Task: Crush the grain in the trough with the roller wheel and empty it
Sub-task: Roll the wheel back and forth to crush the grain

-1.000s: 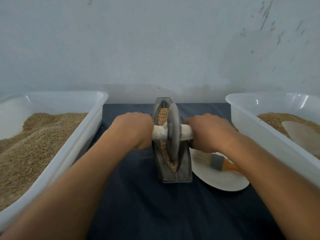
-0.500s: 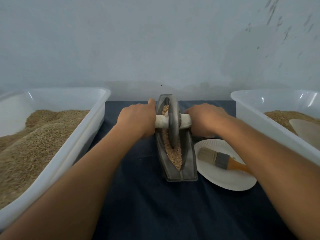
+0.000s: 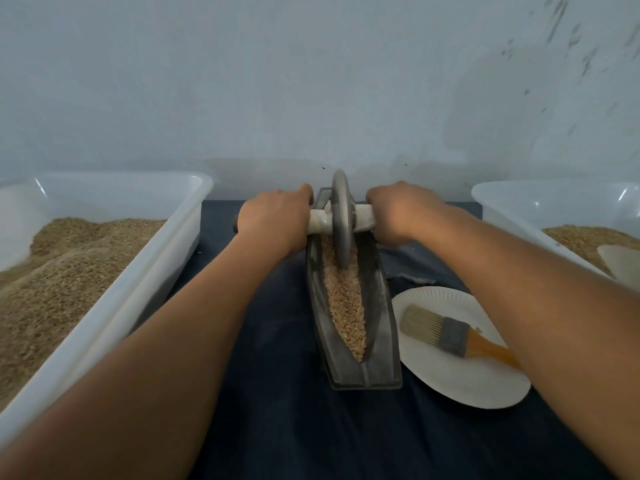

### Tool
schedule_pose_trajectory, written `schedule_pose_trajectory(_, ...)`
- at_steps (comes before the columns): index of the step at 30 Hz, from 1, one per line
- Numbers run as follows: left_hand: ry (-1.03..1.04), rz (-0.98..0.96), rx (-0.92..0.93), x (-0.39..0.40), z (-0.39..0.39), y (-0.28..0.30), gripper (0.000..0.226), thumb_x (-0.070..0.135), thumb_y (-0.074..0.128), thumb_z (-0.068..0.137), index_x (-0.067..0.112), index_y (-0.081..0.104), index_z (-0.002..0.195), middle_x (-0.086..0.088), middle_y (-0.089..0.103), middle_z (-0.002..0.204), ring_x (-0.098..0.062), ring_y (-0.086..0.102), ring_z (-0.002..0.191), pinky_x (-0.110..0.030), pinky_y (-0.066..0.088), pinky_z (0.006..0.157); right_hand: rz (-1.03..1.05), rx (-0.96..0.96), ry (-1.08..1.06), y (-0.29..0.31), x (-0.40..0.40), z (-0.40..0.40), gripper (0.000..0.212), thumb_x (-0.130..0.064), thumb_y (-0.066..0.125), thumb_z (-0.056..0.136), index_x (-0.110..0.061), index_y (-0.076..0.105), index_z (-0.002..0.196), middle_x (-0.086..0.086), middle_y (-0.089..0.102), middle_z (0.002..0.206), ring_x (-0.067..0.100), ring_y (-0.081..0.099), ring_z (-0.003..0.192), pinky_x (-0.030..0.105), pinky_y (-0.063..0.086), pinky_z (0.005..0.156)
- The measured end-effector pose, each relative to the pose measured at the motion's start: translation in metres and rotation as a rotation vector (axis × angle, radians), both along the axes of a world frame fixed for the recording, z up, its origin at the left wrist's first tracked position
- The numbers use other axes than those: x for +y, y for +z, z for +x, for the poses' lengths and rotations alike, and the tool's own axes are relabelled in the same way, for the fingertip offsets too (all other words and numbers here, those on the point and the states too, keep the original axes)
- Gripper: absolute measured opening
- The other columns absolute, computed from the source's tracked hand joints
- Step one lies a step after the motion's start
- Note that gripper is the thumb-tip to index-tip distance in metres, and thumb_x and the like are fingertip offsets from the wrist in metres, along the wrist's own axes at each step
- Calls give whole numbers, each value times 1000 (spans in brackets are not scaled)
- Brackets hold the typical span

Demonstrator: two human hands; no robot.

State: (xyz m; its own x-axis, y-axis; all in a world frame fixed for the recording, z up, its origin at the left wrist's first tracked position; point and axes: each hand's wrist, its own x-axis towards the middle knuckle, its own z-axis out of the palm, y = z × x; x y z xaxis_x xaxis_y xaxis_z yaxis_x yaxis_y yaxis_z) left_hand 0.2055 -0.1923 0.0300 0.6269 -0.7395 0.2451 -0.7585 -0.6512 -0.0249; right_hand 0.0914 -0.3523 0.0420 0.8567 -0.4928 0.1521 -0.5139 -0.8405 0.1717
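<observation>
A pale blue-grey wall (image 3: 311, 81) is seen filling the upper half, being marked by dark scuffs toward the upper right. A lighter band is running along its base. The table is being covered by a dark navy cloth (image 3: 294, 427). Everything is being lit dimly and evenly.

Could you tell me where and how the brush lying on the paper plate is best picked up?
Probably by its orange wooden handle. The brush lies flat on the paper plate, bristles toward the trough, handle toward the near right. Come from above on the right; that is the right hand's side, though its forearm now covers the handle's end.
</observation>
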Motion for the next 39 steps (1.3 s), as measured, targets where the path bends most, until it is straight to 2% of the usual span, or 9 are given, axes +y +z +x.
schedule_pose_trajectory(6,-6,-33,-13,-8,10,-4,42,25,64,84,34,46,121,-1,48,83,-30,54,79,-52,55,70,34,49,9,1,-8,13,27,-26,65,79,-23,63,106,1,59,86,19,55,70,27,38,52)
schedule_pose_trajectory(9,-30,-56,-105,-8,7,-3,39,24,65,84,32,48,119,3,37,72,-26,48,73,-41,46,63,65,37,13,-4,-10,10,21,-27,64,80,-27,63,101,-1,60,86,21,57,73,30,42,57)
schedule_pose_trajectory(16,-36,-51,-178,2,-7,-3,31,16,62,85,22,48,112,1,39,70,-25,46,68,-37,35,57,47,-39,-17,-9,1,-9,20,-30,67,80,-29,59,98,-3,56,78,17,49,63,26,30,47)
schedule_pose_trajectory(19,-38,-56,-214,12,-16,-9,29,17,63,84,21,48,108,0,45,72,-26,47,66,-36,35,57,15,-90,-11,-14,11,-21,18,-27,67,80,-27,61,96,-2,53,73,17,48,59,27,31,48)
schedule_pose_trajectory(22,-41,-53,-246,22,-25,-13,30,17,64,83,21,46,106,-1,55,82,-24,48,66,-36,34,60,-48,-127,-21,-17,24,-33,22,-25,72,77,-26,64,98,-2,51,70,23,51,64,31,35,54)
schedule_pose_trajectory(26,-35,-44,-230,32,-37,-13,31,20,64,84,21,42,107,1,46,78,-22,46,66,-36,32,62,-59,-161,-15,-21,38,-48,23,-25,70,80,-26,59,100,-3,51,73,24,51,69,32,33,56)
schedule_pose_trajectory(31,-28,1,-207,46,-54,-9,26,19,62,84,20,41,100,1,44,77,-21,45,66,-36,33,65,-139,-190,25,-26,56,-75,25,-27,69,79,-22,47,90,-6,38,64,17,37,54,29,17,46)
schedule_pose_trajectory(34,-22,37,-234,51,-67,-4,26,17,64,83,21,41,95,1,38,73,-20,42,66,-36,33,67,-151,-199,36,-29,67,-90,29,-32,65,84,-22,38,87,-7,34,66,22,39,59,34,16,48)
schedule_pose_trajectory(39,-24,77,-223,57,-78,1,25,16,66,83,24,46,95,1,42,78,-21,44,72,-36,32,70,-169,-234,50,-30,79,-106,27,-34,63,86,-23,38,88,-8,34,67,19,36,56,34,17,50)
